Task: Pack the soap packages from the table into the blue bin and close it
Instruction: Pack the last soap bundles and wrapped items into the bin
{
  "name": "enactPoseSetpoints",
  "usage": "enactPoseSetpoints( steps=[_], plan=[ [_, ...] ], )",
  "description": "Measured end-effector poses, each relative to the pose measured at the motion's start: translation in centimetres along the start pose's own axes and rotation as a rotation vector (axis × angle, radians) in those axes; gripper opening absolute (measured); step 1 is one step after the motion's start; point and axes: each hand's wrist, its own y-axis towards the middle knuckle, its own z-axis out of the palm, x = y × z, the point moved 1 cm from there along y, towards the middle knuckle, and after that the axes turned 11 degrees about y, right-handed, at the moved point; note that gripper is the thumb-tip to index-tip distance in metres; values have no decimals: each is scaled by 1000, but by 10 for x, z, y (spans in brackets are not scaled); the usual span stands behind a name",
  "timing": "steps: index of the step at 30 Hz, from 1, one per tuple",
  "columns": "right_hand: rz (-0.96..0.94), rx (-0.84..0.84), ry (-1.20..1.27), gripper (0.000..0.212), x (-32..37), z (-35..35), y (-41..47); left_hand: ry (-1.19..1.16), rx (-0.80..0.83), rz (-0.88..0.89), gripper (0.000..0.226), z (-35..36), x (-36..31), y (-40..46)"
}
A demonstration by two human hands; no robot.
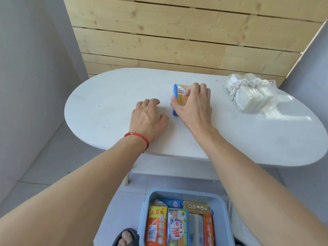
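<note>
A blue-and-yellow soap package (179, 96) lies on the white oval table (106, 107), and my right hand (193, 105) is closed around it from above. My left hand (148, 118) rests flat on the tabletop just left of it, fingers apart, holding nothing. At the table's far right sits a clear-wrapped pack of white soap bars (252, 95). On the floor below the table's near edge stands the open blue bin (150, 197), holding several soap packages in orange, green and blue wrappers.
A wooden plank wall rises behind the table. Grey panels stand on the left and right sides. My foot in a dark sandal (124, 237) is on the tiled floor just left of the bin. No lid is in view.
</note>
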Motion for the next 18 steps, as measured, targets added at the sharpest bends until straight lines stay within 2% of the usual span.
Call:
enactPoseSetpoints(
  steps=[3,6,10,12,14,18],
  plan=[
    [61,137,150,56,-1,-17,-17,-57,172,59,61,-7,-16,-11],
    [164,324,225,85,-3,-44,-37,-193,205,53,50,-19,-32,-26],
    [229,508,205,83,-6,-91,-60,-498,336,-116,61,-29,-41,-50],
    [224,576,196,86,-4,-114,-74,-597,428,-166,57,-31,-45,-66],
    [186,632,174,89,1,-133,-91,-524,497,-154,46,-36,-47,-77],
    [101,724,186,91,-2,-162,-135,-227,670,-123,51,-38,-46,-102]
  ],
)
